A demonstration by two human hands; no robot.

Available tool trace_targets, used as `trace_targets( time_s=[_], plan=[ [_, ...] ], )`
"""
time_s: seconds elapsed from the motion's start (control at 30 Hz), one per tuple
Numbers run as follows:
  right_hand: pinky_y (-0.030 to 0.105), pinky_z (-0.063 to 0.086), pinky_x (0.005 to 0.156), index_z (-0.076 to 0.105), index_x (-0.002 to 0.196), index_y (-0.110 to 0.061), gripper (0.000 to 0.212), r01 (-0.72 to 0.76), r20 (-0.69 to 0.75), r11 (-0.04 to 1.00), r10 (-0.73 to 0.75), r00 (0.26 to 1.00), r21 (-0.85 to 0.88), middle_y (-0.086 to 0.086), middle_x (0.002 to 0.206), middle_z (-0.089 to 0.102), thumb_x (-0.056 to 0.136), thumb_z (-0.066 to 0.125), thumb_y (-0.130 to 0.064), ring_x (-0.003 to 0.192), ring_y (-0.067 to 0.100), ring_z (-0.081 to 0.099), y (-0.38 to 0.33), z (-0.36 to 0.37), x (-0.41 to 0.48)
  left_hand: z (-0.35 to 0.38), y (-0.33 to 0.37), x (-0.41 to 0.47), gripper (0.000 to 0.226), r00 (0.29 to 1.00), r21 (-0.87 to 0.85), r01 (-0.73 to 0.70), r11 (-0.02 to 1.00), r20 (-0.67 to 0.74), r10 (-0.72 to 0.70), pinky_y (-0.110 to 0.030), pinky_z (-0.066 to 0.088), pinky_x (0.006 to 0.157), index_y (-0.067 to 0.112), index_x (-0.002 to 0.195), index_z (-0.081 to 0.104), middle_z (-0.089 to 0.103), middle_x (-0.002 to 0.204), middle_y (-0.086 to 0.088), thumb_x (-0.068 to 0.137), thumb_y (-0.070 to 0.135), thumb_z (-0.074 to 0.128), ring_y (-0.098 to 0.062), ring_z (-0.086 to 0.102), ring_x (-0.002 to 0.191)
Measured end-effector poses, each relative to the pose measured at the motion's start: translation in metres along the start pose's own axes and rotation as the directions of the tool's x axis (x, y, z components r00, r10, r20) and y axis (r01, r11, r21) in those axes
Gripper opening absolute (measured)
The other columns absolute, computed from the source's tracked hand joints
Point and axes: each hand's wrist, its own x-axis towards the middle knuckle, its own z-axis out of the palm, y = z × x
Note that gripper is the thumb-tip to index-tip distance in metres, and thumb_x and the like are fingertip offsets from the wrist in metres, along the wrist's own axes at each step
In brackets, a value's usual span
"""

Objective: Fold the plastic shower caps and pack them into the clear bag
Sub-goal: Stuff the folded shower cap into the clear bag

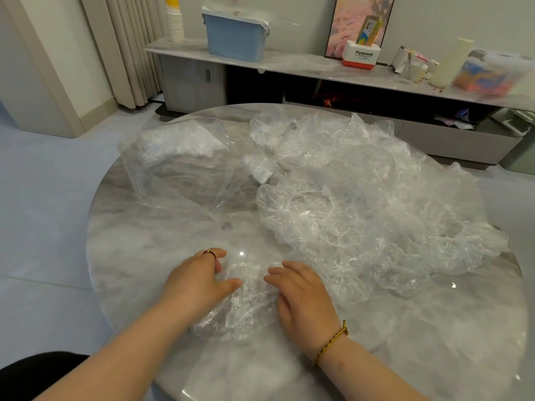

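Step in hand: by my reading, the fold of a single cap. One shower cap [246,308] lies crumpled on the table [139,241], and both hands are on it.
Left hand [199,282]: it rests on the cap's left edge, thumb stretched across the film and fingers bent down at the far side. I cannot tell whether those fingers pinch the plastic or only press it.
Right hand [301,296]: its fingers are nearly straight and lie flat on the cap's right edge, pointing toward the left hand. It grips nothing that I can see.
The cap: it sits directly between the two hands and runs back under the palms toward the wrists (bunched, not yet flat).
Loose caps [362,212]: a big rumpled heap just beyond and outward of the right hand, its near fringe close to the knuckles.
Clear bag [179,160]: well ahead of the left hand, lying slack on the table with pale packed film inside. I cannot make out which way its mouth faces.
Progress: early to middling, I'd guess, since the heap outweighs what the bag holds.
Next move: the cap likely needs smoothing flat, then its sides brought in toward each other. The thin film will slide and spring back, so one hand should hold each crease down.
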Motion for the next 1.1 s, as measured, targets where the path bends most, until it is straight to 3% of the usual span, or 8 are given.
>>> trace_targets(
  time_s=[0.23,0.47,0.67,0.73,0.8,0.9,1.0,1.1],
  plan=[
    [0.025,0.034,0.077,0.045,0.087,-0.02,0.016,0.191,-0.007,0.982,-0.191,0.982,0.013,-0.003,0.082,0.065,0.073,0.049,-0.028,0.087,0.015,0.046,-0.032,-0.009,0.005,-0.002,0.012,-0.002,0.026,0.999,0.221,-0.008,0.975,0.051,-0.004,-0.022,0.036,0.069,0.029,0.067,0.044,0.053,0.078,0.009,0.084,0.041,0.058,-0.014,0.053,0.089],
    [0.024,0.03,0.068,0.066,0.078,-0.028,0.037,0.165,0.305,0.979,-0.121,0.945,-0.121,-0.012,0.066,0.058,0.066,0.037,-0.047,0.058,0.01,0.053,-0.067,0.003,-0.013,-0.024,-0.009,-0.012,0.024,0.949,-0.15,0.189,0.97,0.282,-0.141,-0.015,0.035,0.037,0.015,0.07,0.045,0.05,0.036,0.005,0.084,0.018,0.064,-0.006,0.048,0.031],
    [0.02,0.029,0.062,0.061,0.063,-0.026,0.015,-0.016,0.249,0.999,0.002,0.968,0.052,-0.011,0.057,0.054,0.069,0.047,-0.03,0.053,0.008,0.05,-0.065,-0.001,-0.009,-0.038,-0.018,-0.017,0.026,0.98,-0.389,0.054,0.92,0.197,0.026,-0.01,0.04,0.047,0.03,0.089,0.052,0.062,0.071,0.009,0.091,0.004,0.05,-0.001,0.056,0.051],
    [0.012,0.034,0.064,0.056,0.069,-0.023,0.008,-0.325,0.283,0.864,0.224,0.933,0.385,-0.015,0.062,0.059,0.071,0.051,-0.029,0.059,0.0,0.051,-0.068,-0.013,0.0,-0.04,-0.014,-0.016,0.053,0.98,-0.449,-0.076,0.89,0.131,0.15,0.001,0.039,0.067,0.035,0.088,0.057,0.059,0.098,0.018,0.085,-0.014,0.039,0.011,0.056,0.083],
    [0.007,0.038,0.06,0.052,0.059,-0.02,0.019,-0.594,0.425,0.506,0.417,0.803,0.626,-0.018,0.055,0.06,0.078,0.055,-0.021,0.056,-0.006,0.053,-0.07,-0.026,0.013,-0.039,-0.007,-0.019,0.06,0.952,-0.517,-0.114,0.848,0.188,0.242,0.006,0.032,0.077,0.032,0.09,0.061,0.056,0.105,0.028,0.079,-0.022,0.036,0.023,0.049,0.094],
    [0.007,0.038,0.048,0.052,0.06,-0.011,0.033,-0.732,0.553,0.166,0.551,0.625,0.661,-0.009,0.041,0.055,0.086,0.049,0.01,0.042,-0.006,0.049,-0.062,-0.04,0.023,-0.033,-0.005,-0.023,0.044,0.852,-0.534,-0.094,0.84,0.393,0.346,-0.004,0.043,0.081,0.033,0.099,0.058,0.066,0.097,0.028,0.071,0.001,0.05,0.012,0.059,0.094],
    [0.01,0.033,0.04,0.048,0.06,-0.01,0.032,-0.817,0.57,0.128,0.656,0.495,0.562,-0.009,0.04,0.047,0.086,0.047,0.007,0.034,-0.002,0.038,-0.049,-0.04,0.023,-0.026,-0.006,-0.022,0.03,0.835,-0.471,-0.095,0.877,0.441,0.328,-0.015,0.049,0.075,0.028,0.096,0.059,0.067,0.094,0.014,0.068,0.019,0.06,0.002,0.062,0.082],
    [0.014,0.036,0.045,0.044,0.068,-0.016,0.023,-0.861,0.524,0.32,0.691,0.497,0.394,-0.01,0.039,0.043,0.085,0.046,0.0,0.038,0.003,0.038,-0.041,-0.037,0.019,-0.012,-0.006,-0.019,0.018,0.91,-0.361,-0.121,0.925,0.333,0.248,-0.011,0.041,0.059,0.03,0.081,0.055,0.058,0.072,0.011,0.079,0.019,0.069,0.003,0.052,0.061]
  ],
)
